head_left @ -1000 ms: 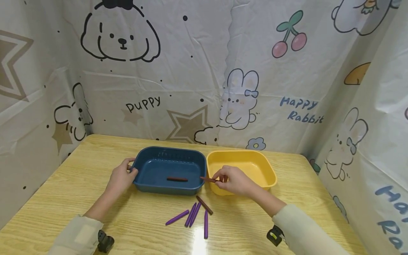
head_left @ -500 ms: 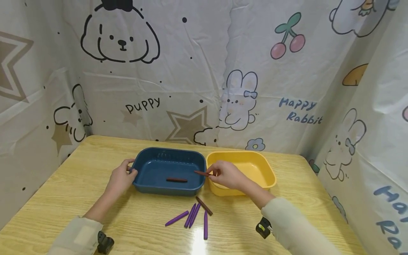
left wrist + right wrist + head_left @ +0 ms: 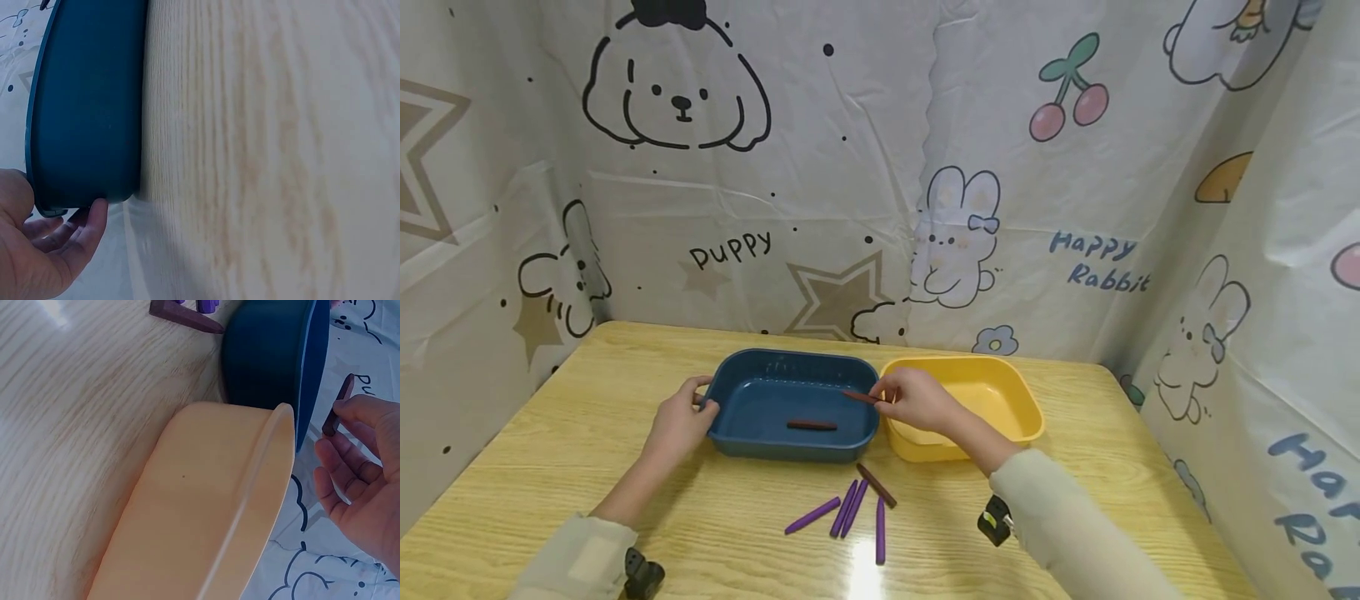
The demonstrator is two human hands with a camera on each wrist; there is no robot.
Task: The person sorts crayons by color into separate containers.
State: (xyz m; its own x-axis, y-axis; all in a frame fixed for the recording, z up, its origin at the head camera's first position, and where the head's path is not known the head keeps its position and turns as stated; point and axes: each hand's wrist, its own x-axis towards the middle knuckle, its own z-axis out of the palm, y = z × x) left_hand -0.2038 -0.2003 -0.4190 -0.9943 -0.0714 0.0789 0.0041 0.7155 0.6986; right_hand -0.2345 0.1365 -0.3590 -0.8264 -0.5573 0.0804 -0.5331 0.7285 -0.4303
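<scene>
My left hand (image 3: 674,423) grips the left end of a blue plastic basin (image 3: 786,451), thumb at the rim and fingers against the outer wall. In the right wrist view, my right hand (image 3: 365,462) pinches a brown crayon (image 3: 340,403) between thumb and fingertips. The head view has that crayon over the basin's right end, its tip pointing left. Another brown crayon (image 3: 812,425) lies on the basin floor. Before the basin, on the table, lie a third brown crayon (image 3: 877,486) and several purple crayons (image 3: 812,516).
A yellow plastic basin (image 3: 917,451) stands right beside the blue one, beneath my right wrist. Both basins rest on a wood-grain table (image 3: 700,533). A printed cloth (image 3: 820,192) hangs behind the table and along its sides.
My right hand has moved left and slightly up, carrying the brown crayon from the yellow basin's edge to over the blue basin. The left hand keeps its grip.
</scene>
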